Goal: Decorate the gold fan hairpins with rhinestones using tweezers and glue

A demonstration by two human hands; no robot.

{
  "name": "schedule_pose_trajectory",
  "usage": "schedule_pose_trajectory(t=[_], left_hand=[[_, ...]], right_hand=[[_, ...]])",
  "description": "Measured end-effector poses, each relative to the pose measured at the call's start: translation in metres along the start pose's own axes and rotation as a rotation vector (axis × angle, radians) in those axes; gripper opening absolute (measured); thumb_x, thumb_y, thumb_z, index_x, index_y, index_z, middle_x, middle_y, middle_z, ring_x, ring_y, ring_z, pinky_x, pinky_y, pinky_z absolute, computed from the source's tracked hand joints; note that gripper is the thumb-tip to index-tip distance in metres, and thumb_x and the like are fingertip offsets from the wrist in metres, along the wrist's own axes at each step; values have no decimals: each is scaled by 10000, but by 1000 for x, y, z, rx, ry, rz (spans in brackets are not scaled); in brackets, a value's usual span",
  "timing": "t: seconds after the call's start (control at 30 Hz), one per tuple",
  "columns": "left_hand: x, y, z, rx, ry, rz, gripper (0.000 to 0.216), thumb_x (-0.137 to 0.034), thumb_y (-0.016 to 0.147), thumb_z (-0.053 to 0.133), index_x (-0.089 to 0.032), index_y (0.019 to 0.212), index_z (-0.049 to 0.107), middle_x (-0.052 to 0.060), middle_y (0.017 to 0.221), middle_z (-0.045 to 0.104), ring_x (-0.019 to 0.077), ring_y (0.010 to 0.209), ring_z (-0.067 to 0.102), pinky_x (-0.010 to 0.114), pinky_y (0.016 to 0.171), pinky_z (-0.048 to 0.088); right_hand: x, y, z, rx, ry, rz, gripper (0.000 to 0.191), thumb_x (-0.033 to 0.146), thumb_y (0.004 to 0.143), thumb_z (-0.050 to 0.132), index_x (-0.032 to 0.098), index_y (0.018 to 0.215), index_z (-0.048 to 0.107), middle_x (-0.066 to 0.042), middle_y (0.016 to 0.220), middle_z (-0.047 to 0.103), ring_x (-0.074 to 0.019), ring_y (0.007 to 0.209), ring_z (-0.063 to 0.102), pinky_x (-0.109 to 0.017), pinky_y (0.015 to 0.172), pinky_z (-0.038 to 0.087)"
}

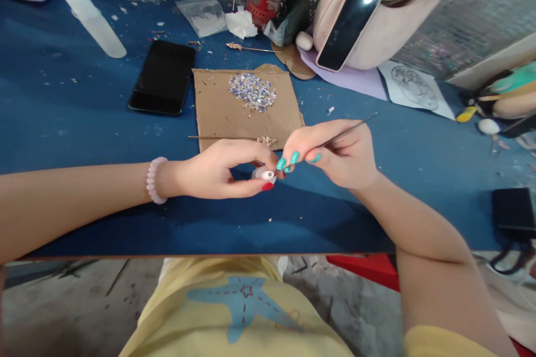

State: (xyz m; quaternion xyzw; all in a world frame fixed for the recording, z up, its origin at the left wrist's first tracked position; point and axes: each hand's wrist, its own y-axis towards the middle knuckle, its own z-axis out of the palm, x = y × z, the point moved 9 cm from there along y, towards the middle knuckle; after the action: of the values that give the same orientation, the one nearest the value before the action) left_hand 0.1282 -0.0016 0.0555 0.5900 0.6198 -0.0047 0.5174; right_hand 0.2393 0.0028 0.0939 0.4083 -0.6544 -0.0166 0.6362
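Observation:
My left hand (226, 170), with red nails and a pink bead bracelet, is closed around a small white bottle (263, 174) whose tip faces right. Most of the bottle is hidden by the fingers. Close beside it, my right hand (335, 153), with turquoise nails, pinches a thin dark metal rod (352, 130) that slants up to the right. Its lower end is hidden at the fingertips. Just behind my left hand lies a thin hair stick (226, 137) with an ornate metal end, across the front of a cardboard sheet (213, 109).
A heap of small blue and white stones (252, 92) lies on the cardboard. Around it are a black phone (163, 77), another ornate stick (255, 48), a white squeeze bottle (94, 22) and a plastic bag (203, 15). A second phone (350, 25) leans on a pink bag (391, 17).

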Motion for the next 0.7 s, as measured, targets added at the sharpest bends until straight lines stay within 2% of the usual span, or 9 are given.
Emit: schedule_pose_trajectory(t=[0.33, 0.7], left_hand=[[1, 1, -2, -16, -18, -27, 55, -194, 957, 648, -188, 1004, 619, 75, 911, 751, 142, 797, 710, 220, 751, 572], [-1, 2, -3, -29, -11, -2, 87, -179, 955, 650, -185, 1038, 625, 61, 916, 752, 122, 778, 700, 191, 753, 563]], right_hand=[[1, -1, 5, 43, -18, 35, 231, 334, 961, 693, 130, 864, 741, -20, 740, 751, -100, 691, 722, -213, 671, 604], [6, 2, 2, 10, -48, -53, 209, 311, 970, 681, 138, 863, 729, -7, 775, 751, -101, 729, 738, -225, 696, 608]])
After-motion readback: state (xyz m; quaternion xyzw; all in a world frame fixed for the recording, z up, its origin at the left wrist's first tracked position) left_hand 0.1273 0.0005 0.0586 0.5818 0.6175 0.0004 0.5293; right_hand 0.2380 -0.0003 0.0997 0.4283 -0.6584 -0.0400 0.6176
